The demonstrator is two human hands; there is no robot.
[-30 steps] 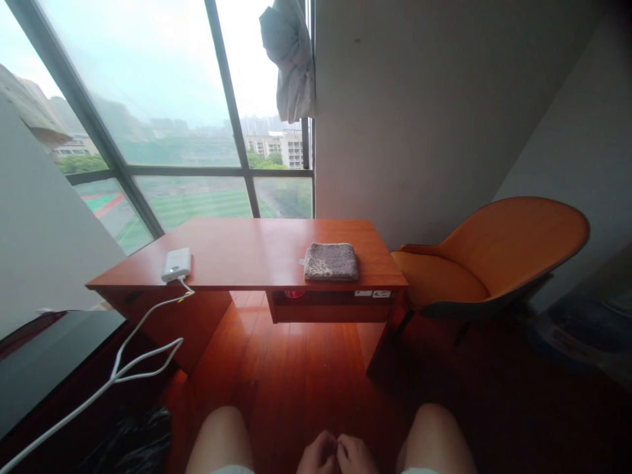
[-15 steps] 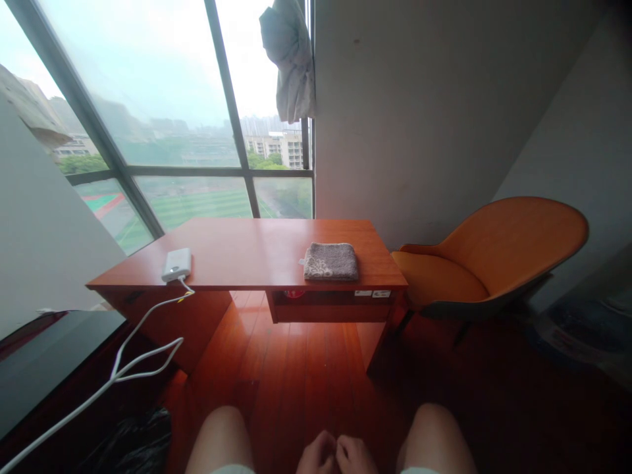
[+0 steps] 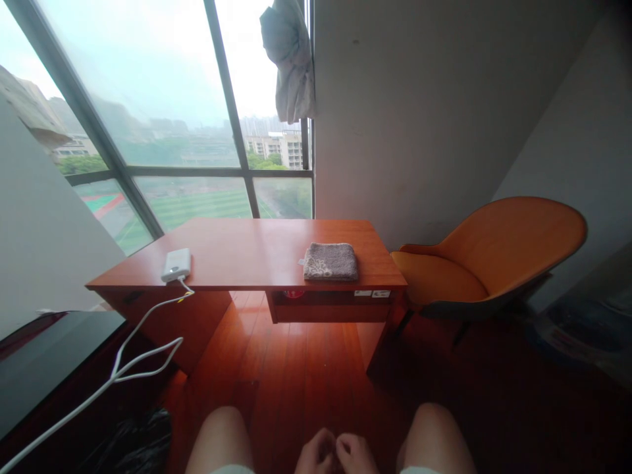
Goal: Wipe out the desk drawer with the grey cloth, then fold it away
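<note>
Between my knees, at the bottom edge of the head view, my left hand [image 3: 317,451] and my right hand [image 3: 354,453] rest side by side, nearly touching. Both have their fingers loosely curled in, and I see nothing held in either. Beyond them stands a reddish-brown wooden desk [image 3: 247,253]. A folded grey-brown towel [image 3: 332,262] with a pale flower pattern lies on its right part, near the front edge. At the left of the desktop sits a white power bank [image 3: 176,264] with a white cable [image 3: 143,318] plugged into it.
An orange chair [image 3: 513,247] stands right of the desk. A dark glossy surface [image 3: 54,362] fills the left side, with a black plastic bag [image 3: 133,441] below. Under the desktop is an open shelf [image 3: 328,297]. Large windows [image 3: 162,99] rise behind the desk.
My hands have shifted very slightly at the same spot, fingers still curled. The towel, power bank and cable have not moved.
</note>
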